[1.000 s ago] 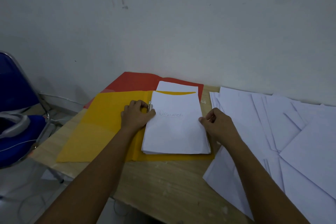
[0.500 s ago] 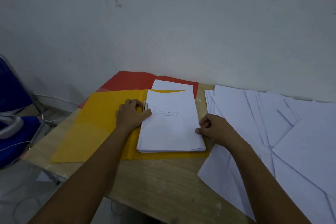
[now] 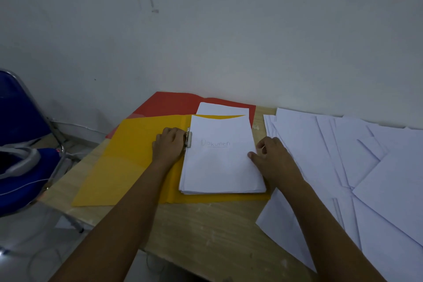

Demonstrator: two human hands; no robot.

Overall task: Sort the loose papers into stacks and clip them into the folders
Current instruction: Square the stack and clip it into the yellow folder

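An open yellow folder (image 3: 128, 167) lies on the wooden table, over an open red folder (image 3: 176, 104) that holds white sheets (image 3: 223, 109). A stack of white paper (image 3: 219, 167), its top sheet with handwriting on it, lies on the yellow folder's right half. My left hand (image 3: 169, 144) rests with curled fingers against the metal clip (image 3: 188, 139) at the stack's left edge. My right hand (image 3: 271, 154) pinches the stack's right edge.
Several loose white sheets (image 3: 343, 167) are spread over the right side of the table (image 3: 206, 231), up to the white wall. A blue chair (image 3: 18, 139) with a grey object and cable on its seat stands left of the table.
My left thumb has left the top of the stack and the metal clip now shows. My right hand has slid a little down the stack's right edge.
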